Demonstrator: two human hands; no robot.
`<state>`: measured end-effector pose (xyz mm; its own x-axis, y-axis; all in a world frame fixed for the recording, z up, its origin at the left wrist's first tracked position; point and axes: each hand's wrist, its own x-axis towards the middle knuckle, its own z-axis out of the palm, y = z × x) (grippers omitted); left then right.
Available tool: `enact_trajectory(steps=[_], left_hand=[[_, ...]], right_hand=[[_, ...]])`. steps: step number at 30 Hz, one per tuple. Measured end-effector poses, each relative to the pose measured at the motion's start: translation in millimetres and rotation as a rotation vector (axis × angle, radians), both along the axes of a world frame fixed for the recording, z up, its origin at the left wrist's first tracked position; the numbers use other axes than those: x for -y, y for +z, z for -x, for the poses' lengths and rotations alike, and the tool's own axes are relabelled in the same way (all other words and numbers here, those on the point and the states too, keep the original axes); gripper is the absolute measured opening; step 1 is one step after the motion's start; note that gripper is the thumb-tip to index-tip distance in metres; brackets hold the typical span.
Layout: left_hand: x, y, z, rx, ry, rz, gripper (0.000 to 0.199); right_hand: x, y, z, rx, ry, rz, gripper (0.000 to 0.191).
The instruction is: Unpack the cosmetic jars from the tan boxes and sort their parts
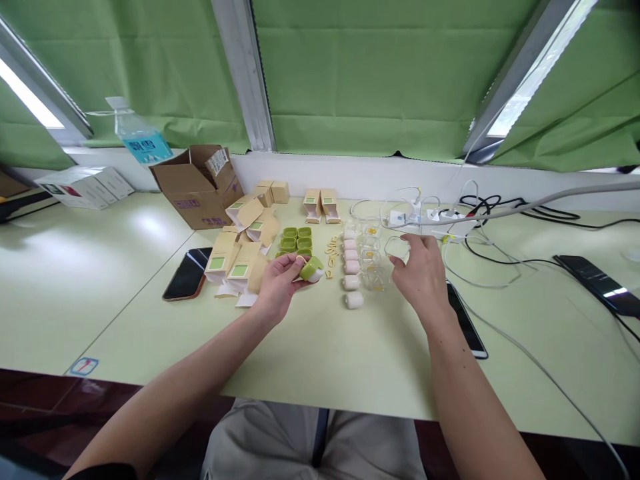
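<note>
My left hand point(281, 283) pinches a green and white item point(312, 269) with a small light loop at its top. To the right, my right hand point(418, 270) holds a clear plastic cover point(397, 247) between thumb and fingers. Between my hands stand a column of pink and white small cylinders point(351, 267), a column of clear covers point(371, 256) and several small yellowish pieces point(331, 251). Green square cups point(289, 243) sit just behind my left hand, which partly hides them.
Opened paper boxes point(241, 263) lie left of my left hand, beside a phone point(187, 274). Behind are a cardboard box point(195, 190) and two upright packets point(321, 205). Power strips point(435, 220), cables and another phone point(467, 321) lie on the right.
</note>
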<state>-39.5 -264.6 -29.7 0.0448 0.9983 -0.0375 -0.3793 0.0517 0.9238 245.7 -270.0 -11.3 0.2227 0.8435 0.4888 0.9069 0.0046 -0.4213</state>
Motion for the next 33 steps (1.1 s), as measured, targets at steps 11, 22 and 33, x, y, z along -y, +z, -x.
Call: enact_trajectory(steps=[11,22,33], left_hand=[[0.1,-0.7,-1.4,-0.018,-0.003,0.008,0.05],[3.9,4.5,-0.8,0.012,-0.017,0.078,0.04],[9.3,7.0,-3.1,-0.036,-0.091,0.129,0.027]], right_hand=[[-27.6,-21.3,-8.2,0.279,-0.029,0.341,0.035],[10.1,6.3,17.0,0.053,0.195,-0.244,0.031],[23.9,-23.1,92.8,0.335,0.787,-0.356,0.04]])
